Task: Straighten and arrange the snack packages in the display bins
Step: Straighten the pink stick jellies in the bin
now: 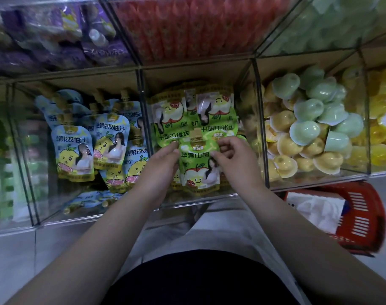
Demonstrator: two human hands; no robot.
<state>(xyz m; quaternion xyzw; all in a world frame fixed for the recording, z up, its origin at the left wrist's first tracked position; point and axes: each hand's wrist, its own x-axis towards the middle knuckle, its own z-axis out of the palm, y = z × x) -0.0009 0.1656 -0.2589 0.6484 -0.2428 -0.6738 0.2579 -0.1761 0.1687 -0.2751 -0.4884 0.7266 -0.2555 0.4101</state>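
**In the middle bin (209,197): one green pouch (198,166) held two-handed**

Left hand (163,160) pinches the pouch's left edge, right hand (233,158) pinches its right edge. Spout cap points far. Other green pouches (218,111) lie just behind it, print inverted. Blue pouches (95,139) are in the left bin, jelly cups (308,128) in the right. Red basket (363,219) is near right.

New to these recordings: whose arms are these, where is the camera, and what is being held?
No machine here: these are a person's bare arms, filmed by a wide-angle camera on their head, looking down. The left hand and right hand both pinch a green pouch in the middle bin of a clear display. The bin to its left holds blue pouches, the one to its right jelly cups. A red basket sits on the floor.
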